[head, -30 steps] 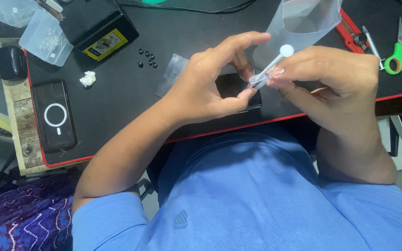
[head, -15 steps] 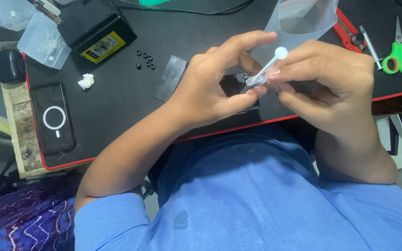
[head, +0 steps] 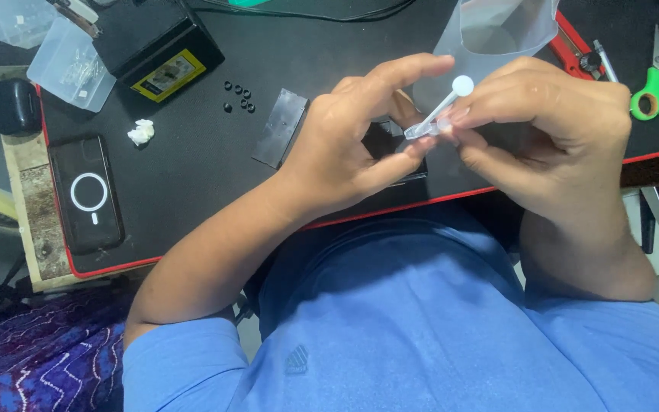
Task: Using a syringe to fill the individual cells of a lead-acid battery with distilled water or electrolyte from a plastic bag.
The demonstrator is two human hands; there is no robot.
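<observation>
Two hands pinching a small clear plastic plunger over a black desk mat.

The left hand [head: 345, 145] and right hand [head: 551, 122] meet near the centre of the view, each closing its fingertips on the small clear plunger [head: 440, 114], whose round white cap points toward 1 o'clock; the left index finger is stretched out above it. Beneath the hands lies the black mat [head: 215, 175]. At 10 o'clock from the hands sit small black rings [head: 239, 99] and a dark flat plate [head: 280, 128]; farther out at 9 o'clock are a white crumpled scrap [head: 140, 132] and a phone [head: 87, 194]. Green-handled scissors [head: 657, 84] lie at 2 o'clock, and a clear plastic bag [head: 497, 30] at 12 o'clock.
</observation>
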